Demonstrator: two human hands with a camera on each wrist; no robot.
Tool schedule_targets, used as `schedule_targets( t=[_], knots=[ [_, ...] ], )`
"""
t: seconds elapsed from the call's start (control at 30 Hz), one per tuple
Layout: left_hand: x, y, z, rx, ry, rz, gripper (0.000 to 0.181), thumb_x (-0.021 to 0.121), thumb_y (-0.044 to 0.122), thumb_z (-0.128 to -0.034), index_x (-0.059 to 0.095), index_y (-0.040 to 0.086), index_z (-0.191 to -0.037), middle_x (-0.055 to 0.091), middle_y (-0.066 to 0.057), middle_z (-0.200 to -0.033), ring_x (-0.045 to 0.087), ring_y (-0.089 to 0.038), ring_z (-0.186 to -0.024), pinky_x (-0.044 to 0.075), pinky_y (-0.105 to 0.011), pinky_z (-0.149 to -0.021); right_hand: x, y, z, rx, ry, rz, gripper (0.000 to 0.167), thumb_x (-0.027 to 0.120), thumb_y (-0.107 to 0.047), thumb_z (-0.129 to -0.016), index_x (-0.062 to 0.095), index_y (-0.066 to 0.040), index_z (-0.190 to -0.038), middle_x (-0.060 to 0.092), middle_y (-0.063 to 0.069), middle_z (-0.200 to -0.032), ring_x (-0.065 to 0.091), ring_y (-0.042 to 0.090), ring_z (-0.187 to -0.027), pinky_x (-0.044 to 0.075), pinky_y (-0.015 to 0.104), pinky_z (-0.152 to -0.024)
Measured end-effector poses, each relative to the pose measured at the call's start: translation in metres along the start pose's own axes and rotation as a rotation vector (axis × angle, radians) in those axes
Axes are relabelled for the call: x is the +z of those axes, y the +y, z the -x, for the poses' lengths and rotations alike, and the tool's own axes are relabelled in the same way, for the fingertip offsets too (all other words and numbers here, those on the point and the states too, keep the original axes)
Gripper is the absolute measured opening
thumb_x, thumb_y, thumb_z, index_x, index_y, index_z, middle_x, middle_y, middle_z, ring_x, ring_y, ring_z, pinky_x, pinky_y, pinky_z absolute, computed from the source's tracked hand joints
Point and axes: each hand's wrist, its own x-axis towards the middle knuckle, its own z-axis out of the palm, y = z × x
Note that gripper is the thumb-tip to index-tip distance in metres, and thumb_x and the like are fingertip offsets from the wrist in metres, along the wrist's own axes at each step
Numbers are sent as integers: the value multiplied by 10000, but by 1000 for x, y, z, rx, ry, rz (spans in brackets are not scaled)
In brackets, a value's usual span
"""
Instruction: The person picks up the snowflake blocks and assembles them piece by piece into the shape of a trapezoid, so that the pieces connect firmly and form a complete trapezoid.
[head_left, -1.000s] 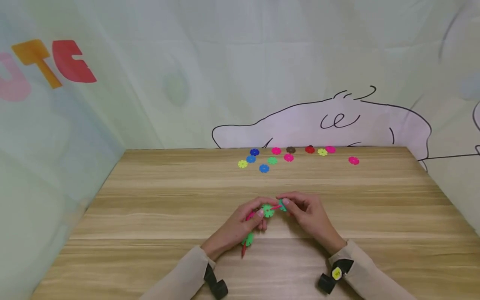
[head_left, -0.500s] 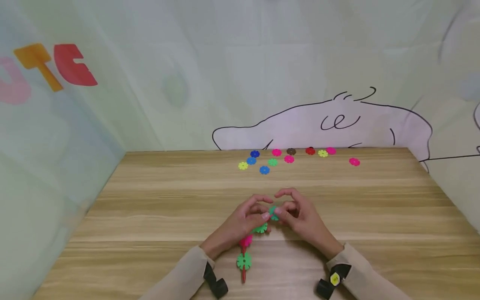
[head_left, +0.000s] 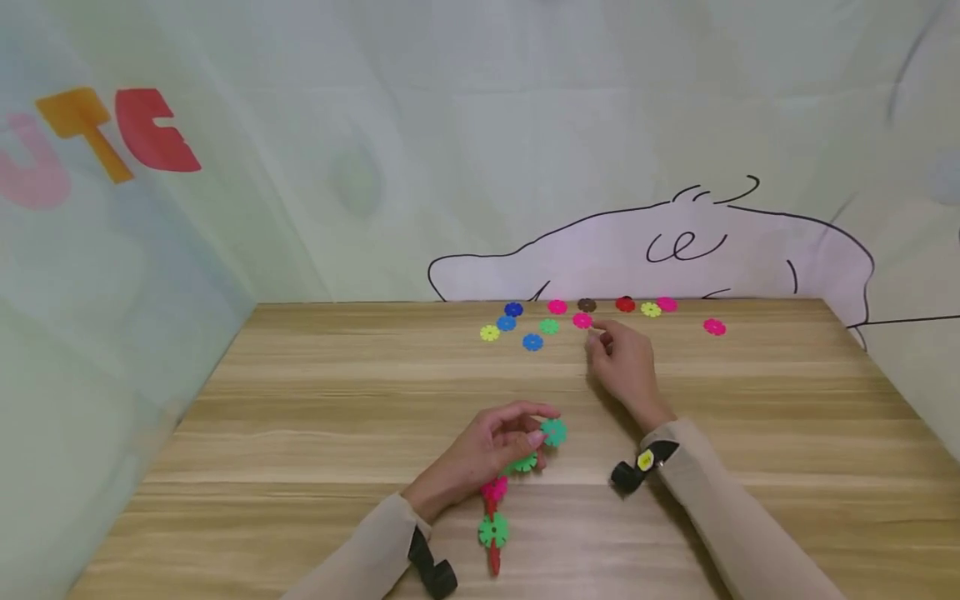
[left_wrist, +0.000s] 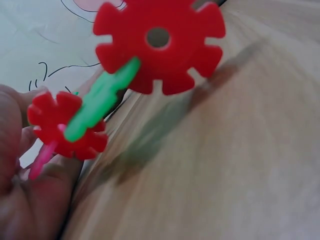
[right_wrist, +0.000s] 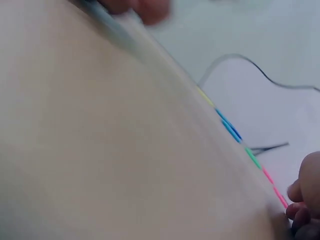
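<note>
Disc chain (head_left: 487, 528), several pieces joined, is pinched in the left hand (head_left: 483, 446); loose discs (head_left: 528, 343) lie unjoined, the right hand (head_left: 627, 367) near them, loosely bent, seemingly empty.

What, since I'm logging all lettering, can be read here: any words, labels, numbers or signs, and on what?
"T": orange letter on the wall.
"U", possibly: pink letter on the wall.
"E", probably: red letter on the wall.
Yellow sticker on the right wrist strap: too small to read.
Plastic discs: no lettering visible.
</note>
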Motion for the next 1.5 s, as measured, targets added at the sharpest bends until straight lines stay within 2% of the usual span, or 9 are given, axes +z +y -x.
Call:
schedule_targets(
  t=[0.13, 0.3, 0.47, 0.6, 0.8, 0.93, 1.07, 1.37, 1.5],
  knots=[
    [-1, 0, 2, 3, -16, 6, 410, 648, 222, -1092, 610, 148, -1494, 694, -64, -1162, 735, -97, -950, 583, -212, -838, 4, 5, -22, 39, -24, 89, 331, 674, -159, -984, 751, 89, -1189, 737, 220, -809, 671, 401, -823, 512, 514, -762],
    [-3, -1, 2, -6, -47, 21, 438, 661, 239, -1086, 596, 167, -1513, 634, -35, -1210, 753, -113, -1013, 592, -231, -901, 6, 5, -34, 125, -102, 186, 367, 708, -330, -1004, 764, -7, -1169, 727, 185, -872, 670, 406, -897, 524, 515, -726],
    [-4, -1, 2, -12, -41, 18, 447, 659, 224, -1086, 589, 167, -1523, 637, -48, -1227, 752, -117, -1033, 586, -229, -931, 3, 3, -32, 207, -180, 113, 339, 735, -305, -977, 727, -59, -1209, 746, 187, -1063, 673, 394, -1016, 522, 505, -841],
    [-2, -1, 1, -14, -31, 30, 461, 649, 200, -1090, 569, 151, -1541, 649, -61, -1231, 751, -111, -1027, 584, -218, -936, 0, 2, -13, 168, -185, -51, 254, 757, -168, -964, 697, -42, -1176, 762, 193, -1110, 699, 340, -1001, 513, 387, -875],
    [-1, 0, 1, -17, -20, 26, 466, 648, 204, -1090, 562, 160, -1547, 677, -133, -1313, 745, -99, -1032, 579, -213, -941, -8, -12, 31, 52, -175, -260, 193, 773, -70, -975, 743, -49, -1165, 814, 125, -962, 682, 136, -801, 523, 214, -722],
    [-1, 0, 3, -16, -14, 10, 453, 629, 217, -1100, 560, 147, -1542, 676, -189, -1348, 742, -98, -1024, 572, -213, -943, -15, -24, 59, 32, -186, -350, 180, 770, -32, -968, 769, -50, -1147, 821, 108, -920, 670, 23, -774, 513, 187, -718],
    [-2, 0, 4, -17, -10, 12, 436, 621, 235, -1105, 569, 160, -1531, 671, -211, -1331, 741, -100, -1021, 568, -213, -936, -19, -30, 79, -8, -177, -454, 148, 767, 30, -947, 768, -31, -1082, 811, 125, -891, 686, 3, -777, 521, 189, -712],
    [-2, 1, 3, -16, -8, 31, 435, 617, 214, -1107, 566, 122, -1529, 669, -186, -1314, 746, -98, -1004, 568, -207, -915, -21, -31, 94, -69, -177, -577, 131, 757, 99, -916, 749, -5, -994, 779, 175, -867, 678, 11, -769, 541, 208, -690],
    [-2, 1, 4, -19, -8, 37, 433, 627, 211, -1102, 575, 109, -1519, 687, -117, -1276, 742, -98, -1010, 565, -208, -923, -22, -30, 94, -79, -193, -609, 143, 743, 128, -906, 718, -11, -927, 786, 111, -862, 661, 16, -761, 534, 209, -665]
  ],
)
